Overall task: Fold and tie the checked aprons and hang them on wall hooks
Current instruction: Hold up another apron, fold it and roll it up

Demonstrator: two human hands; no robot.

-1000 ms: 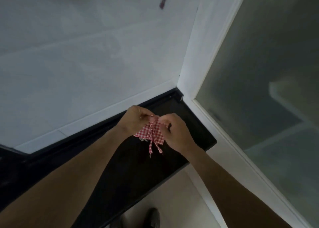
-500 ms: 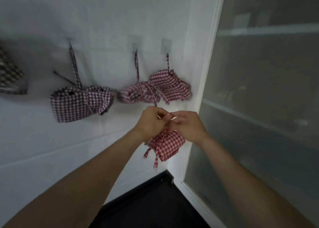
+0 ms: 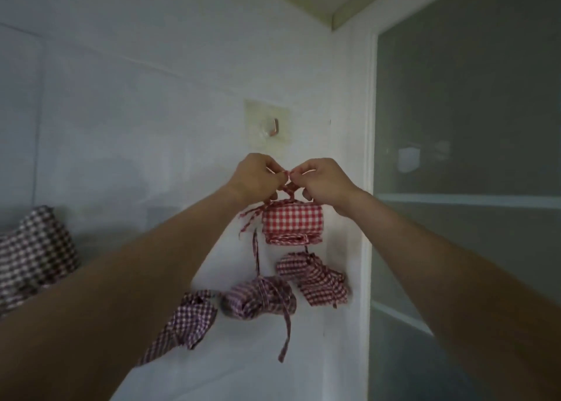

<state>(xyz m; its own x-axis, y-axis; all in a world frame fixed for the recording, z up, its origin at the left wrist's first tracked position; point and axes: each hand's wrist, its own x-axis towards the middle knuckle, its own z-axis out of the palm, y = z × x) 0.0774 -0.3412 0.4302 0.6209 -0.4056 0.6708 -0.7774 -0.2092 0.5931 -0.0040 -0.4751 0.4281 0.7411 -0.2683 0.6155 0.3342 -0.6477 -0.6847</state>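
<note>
Both forearms reach up and away from the camera toward the wall [image 3: 151, 97]. The left hand [image 3: 253, 177] and right hand [image 3: 323, 180] meet just below the hook [image 3: 274, 127], knuckles almost touching. Each pinches the red strap [image 3: 287, 174] between curled fingers, and the short run of strap between them is pulled taut. The strap drops from the hands as a narrow loop to the bundle [image 3: 291, 223], a folded, tied red-checked apron that hangs directly under both hands. The bundle is roughly box-shaped, with a rolled edge along its bottom. Loose tie ends trail off its left side, below the left wrist.

The hook sits on a clear square pad stuck to the wall, above the hands and apart from the strap; nothing hangs on it.

Lower on the wall, below the bundle, hang three more tied aprons. A red-checked one [image 3: 315, 279] is closest under the bundle. A darker one [image 3: 258, 299] is to its left, with a long tail dangling. A purple-checked one [image 3: 188, 318] is further left, partly behind the left forearm. A dark checked cloth [image 3: 33, 255] shows far left of the hook. Right of the hook stands a frosted glass panel [image 3: 467, 127] in a white frame.
</note>
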